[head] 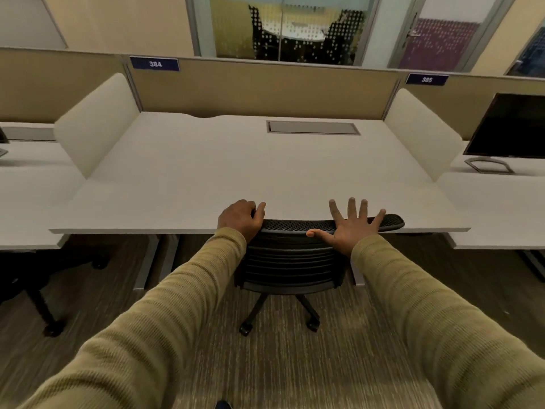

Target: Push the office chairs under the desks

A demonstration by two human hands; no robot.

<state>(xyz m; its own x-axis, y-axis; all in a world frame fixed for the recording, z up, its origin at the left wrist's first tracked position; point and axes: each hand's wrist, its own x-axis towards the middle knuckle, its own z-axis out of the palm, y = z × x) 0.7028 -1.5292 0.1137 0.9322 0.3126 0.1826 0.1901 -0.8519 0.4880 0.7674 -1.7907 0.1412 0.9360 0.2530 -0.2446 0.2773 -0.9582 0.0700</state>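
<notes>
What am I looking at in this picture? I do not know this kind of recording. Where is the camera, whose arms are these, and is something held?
There is no machine here. A person wears one wide-angle camera on the head, so you look forward and down along their own two arms in tan sleeves.

The left hand is curled over the top edge of a black office chair, gripping its backrest. The right hand lies on the same top edge with the fingers spread open, so it presses but does not grip.

The chair stands against the front edge of a white desk, its seat already under it. The desk top is bare except for a grey cable hatch. A label on the partition reads 384. On the next desk to the right stands a dark monitor.
</notes>
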